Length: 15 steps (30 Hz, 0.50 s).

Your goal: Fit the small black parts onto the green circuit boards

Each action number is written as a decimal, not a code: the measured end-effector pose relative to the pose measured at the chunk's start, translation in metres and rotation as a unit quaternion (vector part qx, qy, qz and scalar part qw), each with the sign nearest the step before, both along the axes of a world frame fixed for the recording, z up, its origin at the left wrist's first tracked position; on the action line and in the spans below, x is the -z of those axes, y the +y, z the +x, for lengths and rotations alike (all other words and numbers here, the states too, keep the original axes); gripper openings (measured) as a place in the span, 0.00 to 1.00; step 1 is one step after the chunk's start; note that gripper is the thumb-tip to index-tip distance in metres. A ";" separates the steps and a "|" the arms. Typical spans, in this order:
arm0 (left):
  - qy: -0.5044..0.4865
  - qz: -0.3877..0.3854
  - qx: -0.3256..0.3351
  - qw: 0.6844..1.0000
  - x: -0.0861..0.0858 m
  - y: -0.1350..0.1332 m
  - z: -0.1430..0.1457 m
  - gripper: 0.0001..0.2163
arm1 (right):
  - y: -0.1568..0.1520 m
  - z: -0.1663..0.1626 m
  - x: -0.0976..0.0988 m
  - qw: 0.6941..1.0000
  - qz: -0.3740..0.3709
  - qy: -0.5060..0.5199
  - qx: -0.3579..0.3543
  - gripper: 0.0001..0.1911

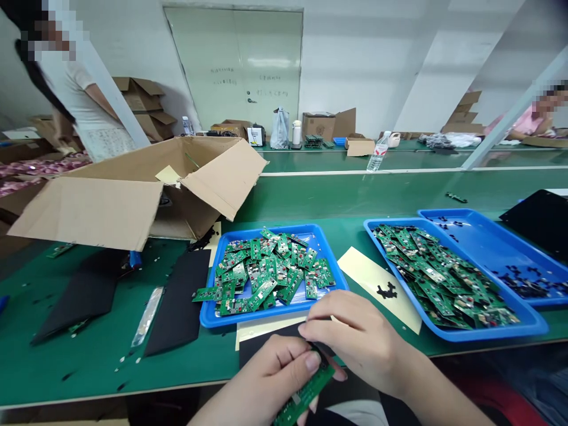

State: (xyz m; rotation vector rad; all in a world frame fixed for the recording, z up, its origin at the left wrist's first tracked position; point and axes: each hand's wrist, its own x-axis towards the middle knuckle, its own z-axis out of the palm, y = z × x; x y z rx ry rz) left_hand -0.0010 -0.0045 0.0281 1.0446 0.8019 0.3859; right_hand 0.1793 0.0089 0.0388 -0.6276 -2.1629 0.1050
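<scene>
My left hand (270, 373) grips a small green circuit board (306, 393) at the near table edge, thumb pressed on its top. My right hand (355, 337) is curled over the board's upper end, fingertips pinched there on something too small to make out. Both hands hover above a black sheet (261, 346) lying on the green table. Just beyond them stands a blue tray (319, 236) heaped with green circuit boards (270, 269).
A second blue tray (528, 322) of boards sits at the right, with a third blue tray (479, 234) holding small black pieces behind it. A yellow backing sheet (364, 272) lies between the trays. An open cardboard box (133, 189) stands at the left. Black foam sheets (177, 302) lie near it. Other people stand at both far sides.
</scene>
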 end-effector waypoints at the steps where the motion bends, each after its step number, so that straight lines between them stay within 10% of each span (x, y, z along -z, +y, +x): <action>1: 0.001 0.012 -0.012 1.000 0.001 0.000 0.001 0.25 | 0.000 0.000 0.002 1.000 0.003 0.002 0.009 0.15; 10: 0.095 0.290 -0.078 0.949 0.007 -0.008 0.000 0.21 | 0.000 0.004 0.015 0.982 -0.172 0.066 0.037 0.25; 15: 0.084 0.397 -0.048 0.913 0.006 -0.005 -0.011 0.16 | 0.001 0.016 0.024 0.865 -0.377 0.331 0.017 0.13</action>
